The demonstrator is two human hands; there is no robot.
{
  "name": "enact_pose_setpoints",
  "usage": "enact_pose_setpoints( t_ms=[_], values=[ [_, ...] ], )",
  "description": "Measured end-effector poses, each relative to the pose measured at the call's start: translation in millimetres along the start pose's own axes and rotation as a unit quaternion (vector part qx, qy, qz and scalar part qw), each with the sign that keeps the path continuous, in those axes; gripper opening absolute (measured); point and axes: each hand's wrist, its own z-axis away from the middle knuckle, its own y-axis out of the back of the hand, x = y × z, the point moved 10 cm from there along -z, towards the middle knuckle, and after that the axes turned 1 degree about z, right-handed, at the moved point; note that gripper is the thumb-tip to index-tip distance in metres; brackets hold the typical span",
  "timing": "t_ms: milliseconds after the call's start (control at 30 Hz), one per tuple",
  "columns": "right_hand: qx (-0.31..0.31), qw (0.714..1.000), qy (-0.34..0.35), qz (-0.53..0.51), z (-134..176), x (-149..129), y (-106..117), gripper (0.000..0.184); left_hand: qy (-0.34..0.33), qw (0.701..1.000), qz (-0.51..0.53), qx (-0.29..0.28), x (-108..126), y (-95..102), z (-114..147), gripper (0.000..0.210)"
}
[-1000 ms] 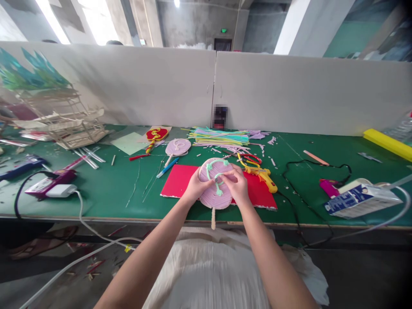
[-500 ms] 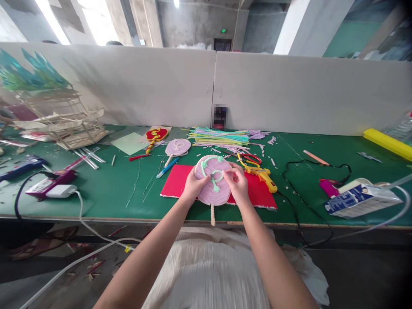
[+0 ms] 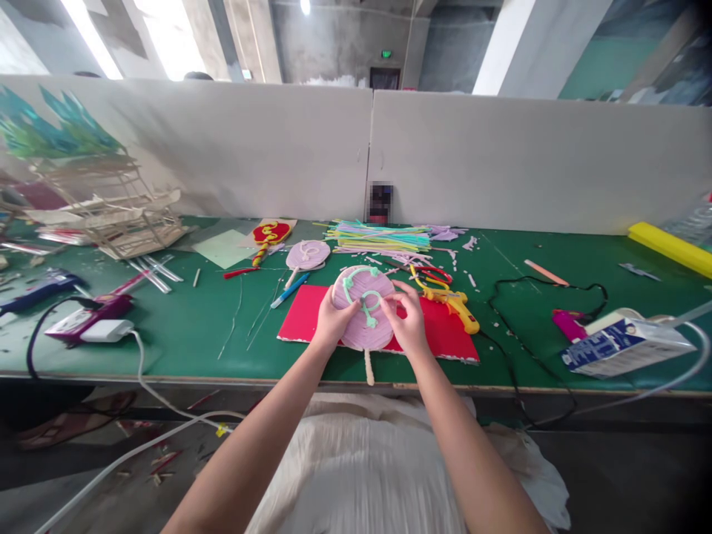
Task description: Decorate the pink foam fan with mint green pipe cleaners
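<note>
While the green worktable (image 3: 183, 326) runs from left to right under everything, a red sheet (image 3: 303, 315) lies flat on it at the near middle, and both hands work just above that sheet. At the far left stands an open wooden lattice frame (image 3: 119, 215) whose inside cannot be made out. At the near right a blue-and-white carton (image 3: 623, 345) lies on its side with its long axis left to right; what it holds cannot be seen. Beyond the red sheet, a loose heap of pastel pipe cleaners (image 3: 381, 236) lies with its strands running left to right.

Over the red sheet is the pink round fan (image 3: 361, 315), its face turned up toward the camera, its pale handle (image 3: 368, 368) pointing near, toward the person, so the long axis runs near to far. On its face sits a green pipe-cleaner loop (image 3: 368, 302). At the fan's left edge, the left hand (image 3: 332, 322) grips it with the thumb on the face. From the right, the right hand (image 3: 408, 320) holds the fan, its fingertips pinched narrowly at the green loop.

Just right of the hands lies a yellow glue gun (image 3: 453, 302), and far left of the fan lies a second pink fan (image 3: 307, 254).
</note>
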Motion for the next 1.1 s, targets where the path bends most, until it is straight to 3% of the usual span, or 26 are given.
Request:
enact_pose_setpoints(
  t_ms=[267,433,833,1100],
  values=[
    [-0.042,0.995,-0.083,-0.041,-1,23,-10,0.023,-0.004,1.0,-0.004,0.002,0,1.5,0,0.05],
    [-0.041,0.993,-0.098,-0.058,-1,25,-9,0.023,0.008,1.0,0.017,-0.012,-2,-3.2,0,0.055],
    [0.014,0.998,-0.047,-0.042,-2,9,5,0.018,0.051,0.992,0.05,-0.102,-12,-22.9,4,0.063],
    [0.026,1.0,-0.009,-0.002,-2,1,8,0.017,0.052,0.992,0.047,-0.108,-7,-25.0,6,0.063]
  ],
)
